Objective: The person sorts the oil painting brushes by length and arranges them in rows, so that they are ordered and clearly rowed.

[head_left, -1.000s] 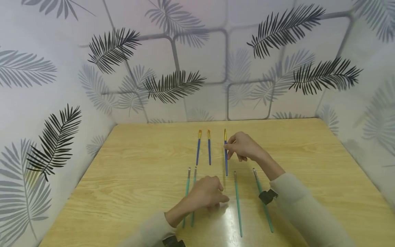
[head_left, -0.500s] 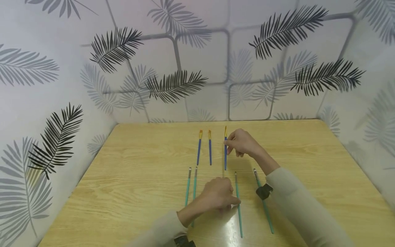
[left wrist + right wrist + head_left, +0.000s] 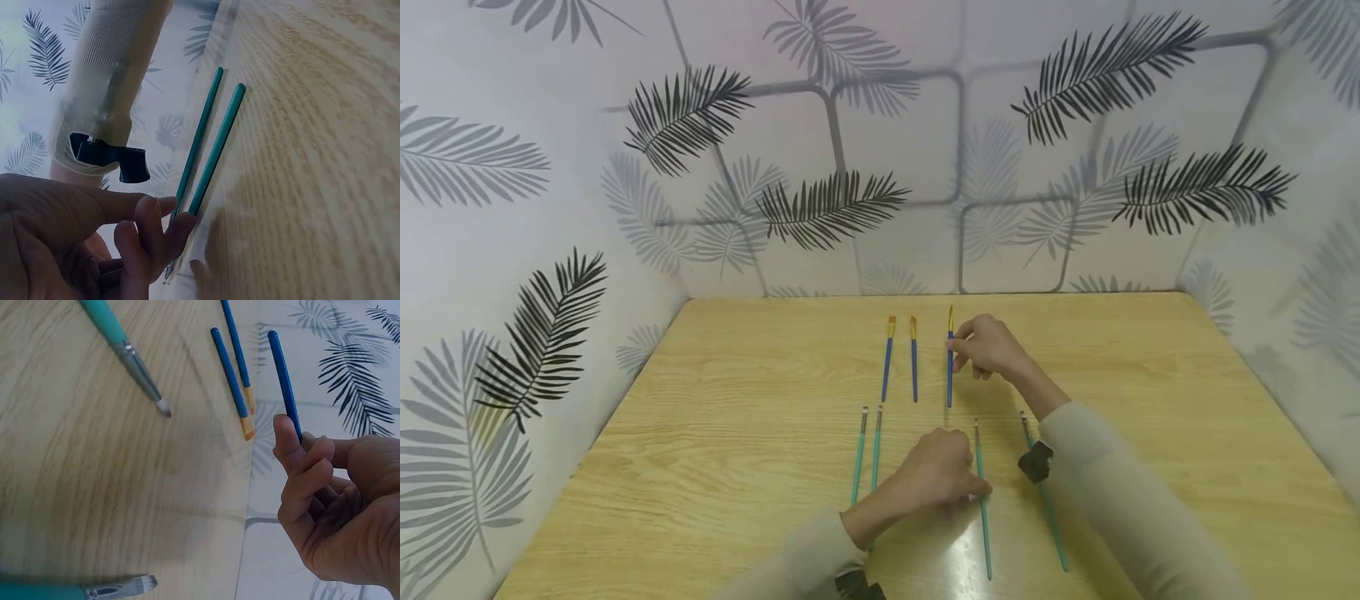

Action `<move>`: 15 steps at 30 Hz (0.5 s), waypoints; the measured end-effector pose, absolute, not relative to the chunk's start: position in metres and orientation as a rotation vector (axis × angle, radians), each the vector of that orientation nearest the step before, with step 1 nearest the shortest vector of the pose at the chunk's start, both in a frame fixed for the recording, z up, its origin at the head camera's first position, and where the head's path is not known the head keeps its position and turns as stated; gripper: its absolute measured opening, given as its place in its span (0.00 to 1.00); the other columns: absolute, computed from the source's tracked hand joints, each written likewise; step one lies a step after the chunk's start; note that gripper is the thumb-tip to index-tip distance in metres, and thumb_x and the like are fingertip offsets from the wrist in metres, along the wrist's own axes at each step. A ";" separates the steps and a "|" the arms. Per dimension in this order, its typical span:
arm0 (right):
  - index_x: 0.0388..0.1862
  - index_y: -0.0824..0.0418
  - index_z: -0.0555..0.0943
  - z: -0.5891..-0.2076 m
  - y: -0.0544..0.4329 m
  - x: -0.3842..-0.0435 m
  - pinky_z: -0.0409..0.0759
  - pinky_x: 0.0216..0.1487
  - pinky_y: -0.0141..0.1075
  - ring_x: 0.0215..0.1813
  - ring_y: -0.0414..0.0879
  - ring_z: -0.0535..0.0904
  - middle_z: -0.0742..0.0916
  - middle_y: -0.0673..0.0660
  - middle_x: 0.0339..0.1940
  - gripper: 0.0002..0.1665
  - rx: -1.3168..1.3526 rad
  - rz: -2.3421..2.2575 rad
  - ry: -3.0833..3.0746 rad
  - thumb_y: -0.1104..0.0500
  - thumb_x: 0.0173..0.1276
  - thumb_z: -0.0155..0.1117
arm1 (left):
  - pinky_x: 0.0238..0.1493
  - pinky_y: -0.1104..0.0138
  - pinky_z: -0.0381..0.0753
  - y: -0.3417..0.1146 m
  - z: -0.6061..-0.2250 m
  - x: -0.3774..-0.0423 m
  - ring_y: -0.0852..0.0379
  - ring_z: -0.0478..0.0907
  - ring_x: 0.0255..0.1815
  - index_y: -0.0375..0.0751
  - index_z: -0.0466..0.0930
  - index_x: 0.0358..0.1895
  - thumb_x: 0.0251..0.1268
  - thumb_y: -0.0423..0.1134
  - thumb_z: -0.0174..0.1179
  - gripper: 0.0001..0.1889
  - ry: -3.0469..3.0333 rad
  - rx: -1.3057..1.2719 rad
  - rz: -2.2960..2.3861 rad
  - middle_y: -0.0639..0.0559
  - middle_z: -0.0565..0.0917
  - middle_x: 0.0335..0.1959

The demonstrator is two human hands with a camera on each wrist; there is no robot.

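Note:
My right hand point(image 3: 988, 346) pinches a blue paintbrush point(image 3: 950, 371) with a yellow ferrule between thumb and fingers, bristles toward the wall. In the right wrist view this blue handle point(image 3: 284, 378) is held above the table, its lower part hidden by the fingers. My left hand point(image 3: 936, 471) reaches across to a thin teal paintbrush point(image 3: 986, 533) lying on the table, its thumb and curled fingers at the handle. In the left wrist view the fingertips meet the nearer teal handle point(image 3: 219, 147); its bristle end is mostly hidden behind the fingers.
Two blue paintbrushes, a wider one point(image 3: 886, 371) and a narrower one point(image 3: 914, 371), lie toward the back. Two teal paintbrushes point(image 3: 859, 458) lie left, partly under the left arm. Another teal paintbrush point(image 3: 1054, 529) lies beneath the right forearm. Leaf-patterned wall point(image 3: 895, 250) borders the wooden table point(image 3: 737, 400).
My left hand has moved right, from beside the thin teal paintbrush onto its handle. My right hand has shifted the blue paintbrush slightly toward the wall.

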State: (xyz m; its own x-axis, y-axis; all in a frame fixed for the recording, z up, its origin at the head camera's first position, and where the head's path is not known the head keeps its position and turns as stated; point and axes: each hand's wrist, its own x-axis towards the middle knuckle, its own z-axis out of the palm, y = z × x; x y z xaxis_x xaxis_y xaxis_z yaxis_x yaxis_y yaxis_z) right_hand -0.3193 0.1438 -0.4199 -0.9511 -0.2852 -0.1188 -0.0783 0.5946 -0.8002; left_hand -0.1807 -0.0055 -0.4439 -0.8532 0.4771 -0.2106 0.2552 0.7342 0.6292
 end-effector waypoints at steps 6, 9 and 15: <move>0.52 0.72 0.80 -0.431 0.144 -0.327 0.72 0.14 0.29 0.09 0.37 0.71 0.90 0.69 0.31 0.18 -0.266 -1.277 2.608 0.58 0.76 0.58 | 0.06 0.77 0.59 -0.002 -0.446 -0.181 0.64 0.71 0.03 0.46 0.66 0.07 0.51 0.38 0.76 0.27 2.574 0.525 0.868 0.58 0.68 0.02; 0.51 0.71 0.80 -0.435 0.143 -0.330 0.72 0.15 0.29 0.08 0.37 0.69 0.90 0.68 0.30 0.17 -0.239 -1.279 2.606 0.57 0.76 0.58 | 0.06 0.77 0.59 -0.002 -0.446 -0.180 0.64 0.69 0.03 0.46 0.65 0.07 0.51 0.37 0.76 0.27 2.568 0.508 0.874 0.59 0.65 0.02; 0.49 0.69 0.80 -0.444 0.141 -0.334 0.73 0.16 0.29 0.09 0.37 0.69 0.90 0.66 0.29 0.15 -0.209 -1.283 2.607 0.57 0.76 0.58 | 0.07 0.76 0.67 0.001 -0.450 -0.180 0.64 0.70 0.03 0.42 0.72 0.09 0.51 0.37 0.76 0.23 2.561 0.545 0.898 0.56 0.70 0.02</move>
State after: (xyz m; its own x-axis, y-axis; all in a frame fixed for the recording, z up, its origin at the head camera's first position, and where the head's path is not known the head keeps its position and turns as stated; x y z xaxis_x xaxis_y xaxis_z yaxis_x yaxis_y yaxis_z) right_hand -0.3343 0.1414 -0.4437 -0.9638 -0.2264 -0.1408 -0.0266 0.6070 -0.7943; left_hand -0.1798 0.0011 -0.4496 -0.8562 0.4700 -0.2145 0.2331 0.7220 0.6515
